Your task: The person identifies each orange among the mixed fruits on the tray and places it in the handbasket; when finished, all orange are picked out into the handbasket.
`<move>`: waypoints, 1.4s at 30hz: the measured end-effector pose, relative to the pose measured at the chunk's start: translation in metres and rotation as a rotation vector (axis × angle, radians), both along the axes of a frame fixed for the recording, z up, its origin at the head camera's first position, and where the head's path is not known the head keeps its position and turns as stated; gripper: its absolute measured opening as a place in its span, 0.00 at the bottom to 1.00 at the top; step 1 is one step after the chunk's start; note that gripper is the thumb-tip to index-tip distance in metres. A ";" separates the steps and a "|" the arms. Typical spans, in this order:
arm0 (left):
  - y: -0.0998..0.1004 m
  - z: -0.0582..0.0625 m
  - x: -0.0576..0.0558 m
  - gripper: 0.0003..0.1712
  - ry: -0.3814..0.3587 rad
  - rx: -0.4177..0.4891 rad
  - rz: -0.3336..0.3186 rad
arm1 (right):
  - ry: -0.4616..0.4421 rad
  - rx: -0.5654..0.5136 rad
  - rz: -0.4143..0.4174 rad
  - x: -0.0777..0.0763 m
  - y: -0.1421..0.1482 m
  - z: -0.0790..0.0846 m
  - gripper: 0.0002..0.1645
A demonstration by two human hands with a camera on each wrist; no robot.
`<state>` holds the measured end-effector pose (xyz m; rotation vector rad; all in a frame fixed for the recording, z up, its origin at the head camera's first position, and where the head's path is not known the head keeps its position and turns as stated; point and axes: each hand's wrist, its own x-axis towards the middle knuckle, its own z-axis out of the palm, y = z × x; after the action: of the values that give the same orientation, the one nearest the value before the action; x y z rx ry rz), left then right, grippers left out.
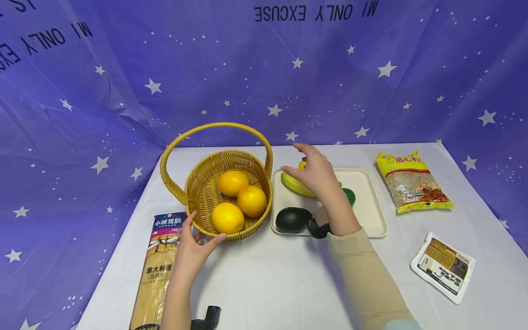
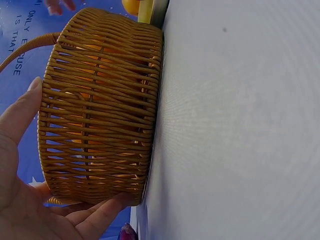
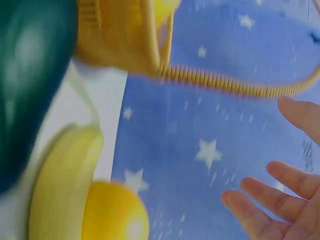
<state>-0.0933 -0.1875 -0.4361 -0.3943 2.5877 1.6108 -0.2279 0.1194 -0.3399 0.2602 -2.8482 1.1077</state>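
Observation:
My left hand (image 1: 194,252) holds the near left side of a yellow wicker basket (image 1: 198,188). In the left wrist view, its thumb (image 2: 22,112) touches the rim and its fingers lie along the woven wall. Three oranges (image 1: 228,218) sit in the basket, whose arched handle (image 1: 222,124) stands up. My right hand (image 1: 315,172) hovers over a cream tray (image 1: 373,206), fingers spread and holding nothing. Below it lie a banana (image 1: 294,185) and another orange (image 3: 115,212), mostly hidden in the head view. A dark green, avocado-like fruit (image 1: 290,219) rests at the tray's near left corner.
A green rounded thing (image 1: 349,196) shows beside the right wrist on the tray. Left of the basket lies a long pasta pack (image 1: 154,270). On the right are a yellow macaroni bag (image 1: 414,183) and a small white-edged packet (image 1: 444,267). A starry blue cloth (image 1: 231,68) hangs behind.

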 end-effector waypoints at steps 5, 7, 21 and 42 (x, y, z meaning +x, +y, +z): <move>0.000 -0.001 0.000 0.66 -0.001 -0.004 0.000 | -0.062 -0.003 -0.082 -0.019 0.030 -0.003 0.46; 0.000 0.000 0.000 0.66 -0.001 -0.007 0.000 | -0.096 0.013 -0.093 -0.025 0.041 -0.005 0.47; 0.000 0.001 -0.001 0.66 0.003 -0.011 0.000 | -0.296 0.194 0.029 -0.056 0.078 -0.018 0.50; 0.000 0.001 0.000 0.65 -0.001 -0.011 -0.008 | -0.481 0.226 0.204 -0.085 0.071 -0.043 0.48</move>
<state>-0.0935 -0.1876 -0.4352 -0.3851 2.5948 1.5947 -0.3131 0.1905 -0.3826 0.3457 -3.4507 0.9893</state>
